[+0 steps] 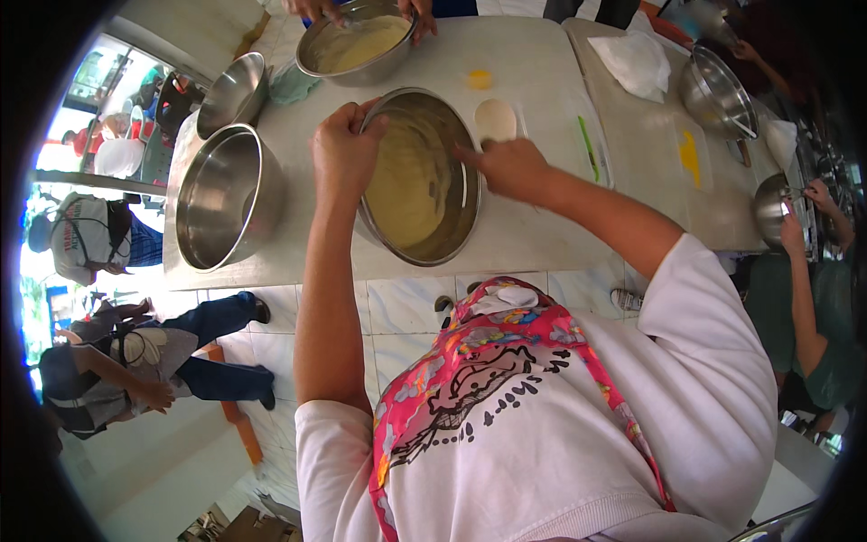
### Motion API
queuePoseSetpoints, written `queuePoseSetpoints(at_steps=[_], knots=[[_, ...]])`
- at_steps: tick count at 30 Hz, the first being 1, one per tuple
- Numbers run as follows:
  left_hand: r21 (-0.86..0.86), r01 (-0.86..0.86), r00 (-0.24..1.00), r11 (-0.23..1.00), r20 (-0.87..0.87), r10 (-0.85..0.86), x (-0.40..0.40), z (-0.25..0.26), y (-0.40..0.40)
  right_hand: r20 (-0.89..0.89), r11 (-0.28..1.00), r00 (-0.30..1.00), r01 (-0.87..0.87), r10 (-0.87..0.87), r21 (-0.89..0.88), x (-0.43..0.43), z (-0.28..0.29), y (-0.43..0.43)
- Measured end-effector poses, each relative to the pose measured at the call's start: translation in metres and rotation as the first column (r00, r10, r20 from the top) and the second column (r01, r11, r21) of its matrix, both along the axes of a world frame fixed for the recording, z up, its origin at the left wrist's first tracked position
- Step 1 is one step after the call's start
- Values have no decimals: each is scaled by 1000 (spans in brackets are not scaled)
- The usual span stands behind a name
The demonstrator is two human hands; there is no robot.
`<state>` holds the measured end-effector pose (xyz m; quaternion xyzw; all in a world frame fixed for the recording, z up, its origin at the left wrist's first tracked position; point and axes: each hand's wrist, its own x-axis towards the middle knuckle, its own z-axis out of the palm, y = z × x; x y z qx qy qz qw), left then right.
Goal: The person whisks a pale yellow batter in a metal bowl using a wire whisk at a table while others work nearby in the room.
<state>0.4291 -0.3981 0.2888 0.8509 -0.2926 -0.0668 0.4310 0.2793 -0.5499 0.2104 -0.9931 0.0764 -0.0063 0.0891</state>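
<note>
A stainless steel mixing bowl [467,230] stands tilted on the table in front of me, with pale yellow batter [406,183] coating its inside. My left hand [347,149] grips the bowl's upper left rim, the thumb over the edge. At the bowl's right side is my right hand [511,169], its fingers curled and reaching over the rim; whether it holds a utensil is not plain. Just above that hand lies a pale round lid or disc [495,120]. A small yellow item [480,79] sits further back on the table.
Two steel bowls [220,198] [234,95] stand at the left. Across the table [542,223], another person's hands [420,17] work at a bowl of batter [359,44]. A green utensil [588,148], a white plastic bag [633,64] and more bowls [718,91] are at the right.
</note>
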Motion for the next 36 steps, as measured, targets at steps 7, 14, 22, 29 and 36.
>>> queuePoseSetpoints(at_steps=[7,14,22,29,36], knots=[[0,-10,999,1000,-51,10,7,-3,-1,-6,835,991,-110,134,540,-12,-9,28],[36,-26,1000,999,18,25,0,4,-9,181,995,980,-96,89,30,25,25,-7],[21,-48,997,999,-66,49,2,4,-9,-132,932,984,-68,122,357,-14,-15,7],[46,-49,998,998,49,46,5,3,-11,139,972,978,-177,156,152,29,35,-4],[-45,-54,996,998,70,57,9,-8,-7,-109,994,990,-81,88,69,-4,0,-13]])
